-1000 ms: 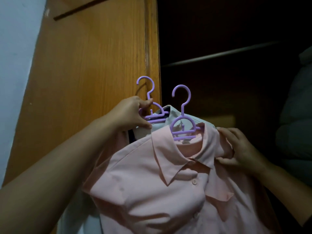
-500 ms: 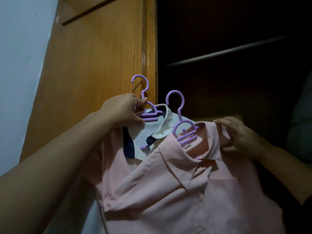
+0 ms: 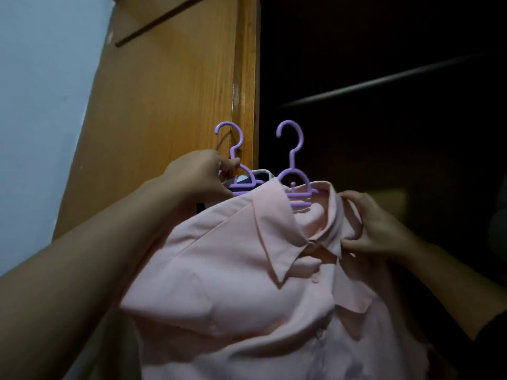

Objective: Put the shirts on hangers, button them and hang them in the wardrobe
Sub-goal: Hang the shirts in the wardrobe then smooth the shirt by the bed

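A pink shirt [image 3: 247,283] hangs on a purple hanger [image 3: 292,157] in front of me, buttoned down its front. My right hand [image 3: 375,226] grips its collar and shoulder at the right. Behind it a second purple hanger [image 3: 233,149] carries a pale shirt with a dark collar [image 3: 260,175], mostly hidden by the pink one. My left hand [image 3: 200,174] grips that second hanger just below its hook. Both hooks point up, below the wardrobe rail [image 3: 397,78].
The wooden wardrobe side panel [image 3: 170,105] stands at the left, beside a pale blue wall [image 3: 41,105]. The wardrobe interior [image 3: 384,146] is dark. A dark garment [image 3: 499,215] hangs at the far right edge.
The pink shirt has swung left and up, now covering most of the pale shirt. Both hangers stand more upright and closer together. My hands keep their grips.
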A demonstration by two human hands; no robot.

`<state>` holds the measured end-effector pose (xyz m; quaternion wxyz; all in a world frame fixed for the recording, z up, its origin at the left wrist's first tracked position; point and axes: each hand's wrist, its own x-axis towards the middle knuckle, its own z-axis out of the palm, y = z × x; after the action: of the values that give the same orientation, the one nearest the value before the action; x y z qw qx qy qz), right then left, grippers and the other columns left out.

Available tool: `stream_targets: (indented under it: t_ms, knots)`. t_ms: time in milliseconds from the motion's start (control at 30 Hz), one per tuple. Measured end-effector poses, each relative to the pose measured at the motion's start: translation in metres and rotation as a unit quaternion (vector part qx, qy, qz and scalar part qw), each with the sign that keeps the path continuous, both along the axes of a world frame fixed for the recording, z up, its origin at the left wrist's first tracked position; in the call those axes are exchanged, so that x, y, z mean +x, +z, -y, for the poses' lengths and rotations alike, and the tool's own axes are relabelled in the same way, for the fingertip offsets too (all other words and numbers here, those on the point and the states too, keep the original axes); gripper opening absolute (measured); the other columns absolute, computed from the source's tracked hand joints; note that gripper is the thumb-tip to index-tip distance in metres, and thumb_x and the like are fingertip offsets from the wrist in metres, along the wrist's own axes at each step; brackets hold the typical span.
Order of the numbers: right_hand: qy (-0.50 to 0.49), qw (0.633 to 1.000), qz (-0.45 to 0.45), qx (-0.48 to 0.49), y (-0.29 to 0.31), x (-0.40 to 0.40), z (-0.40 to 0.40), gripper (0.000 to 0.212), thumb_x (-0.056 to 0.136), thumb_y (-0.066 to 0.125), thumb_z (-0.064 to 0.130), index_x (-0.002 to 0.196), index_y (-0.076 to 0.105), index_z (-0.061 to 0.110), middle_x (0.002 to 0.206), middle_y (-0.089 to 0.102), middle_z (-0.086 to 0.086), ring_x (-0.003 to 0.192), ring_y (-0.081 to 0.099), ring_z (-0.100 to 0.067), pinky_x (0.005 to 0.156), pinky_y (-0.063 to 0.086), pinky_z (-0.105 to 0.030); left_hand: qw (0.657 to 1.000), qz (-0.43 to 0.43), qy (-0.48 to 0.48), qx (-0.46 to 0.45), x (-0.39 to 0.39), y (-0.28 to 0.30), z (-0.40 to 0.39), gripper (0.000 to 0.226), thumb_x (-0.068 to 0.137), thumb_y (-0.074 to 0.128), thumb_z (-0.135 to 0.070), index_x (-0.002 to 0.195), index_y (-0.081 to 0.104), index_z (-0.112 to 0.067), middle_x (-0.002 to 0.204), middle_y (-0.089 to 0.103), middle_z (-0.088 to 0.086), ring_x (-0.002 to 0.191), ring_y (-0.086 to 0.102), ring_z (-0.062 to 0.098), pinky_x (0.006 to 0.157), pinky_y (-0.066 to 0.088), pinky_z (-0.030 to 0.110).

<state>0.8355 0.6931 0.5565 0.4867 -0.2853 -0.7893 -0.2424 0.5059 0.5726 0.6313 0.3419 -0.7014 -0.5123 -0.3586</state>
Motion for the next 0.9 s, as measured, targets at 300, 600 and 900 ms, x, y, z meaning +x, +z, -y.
stream_targets:
  t_ms: [300, 600, 900]
  knots:
    - [0.042, 0.998, -0.002, -0.041, -0.01, -0.048, -0.01, 0.088, 0.056, 0.063, 0.058, 0.136, 0.03, 0.038, 0.125, 0.034, 0.007, 0.114, 0.047, -0.017, 0.094, 0.046, -0.045, 0.998, 0.009, -0.052, 0.022, -0.008, -0.005, -0.004, 0.058, 0.081, 0.074, -0.03, 0.135, 0.054, -0.023, 0.098, 0.054, -0.001, 0.084, 0.05, 0.019, 0.07, 0.039, 0.03]
    - [0.013, 0.997, -0.012, -0.07, -0.007, -0.058, -0.015, 0.094, 0.056, 0.058, 0.065, 0.141, 0.033, 0.031, 0.144, 0.029, 0.002, 0.132, 0.036, -0.019, 0.103, 0.036, -0.054, 0.976, 0.145, -0.147, -0.068, -0.003, -0.002, 0.001, 0.027, 0.091, 0.059, -0.042, 0.102, 0.073, -0.023, 0.107, 0.068, -0.001, 0.078, 0.054, 0.0, 0.065, 0.039, 0.008]
    - [-0.011, 0.992, 0.022, -0.122, 0.0, -0.082, 0.023, 0.107, 0.055, 0.055, 0.052, 0.149, 0.005, 0.036, 0.154, 0.014, 0.007, 0.141, 0.016, -0.014, 0.116, 0.015, -0.045, 0.987, 0.08, -0.12, -0.066, -0.01, 0.001, 0.003, 0.06, 0.072, 0.082, -0.033, 0.128, 0.06, -0.028, 0.109, 0.065, 0.005, 0.096, 0.059, 0.021, 0.079, 0.044, 0.029]
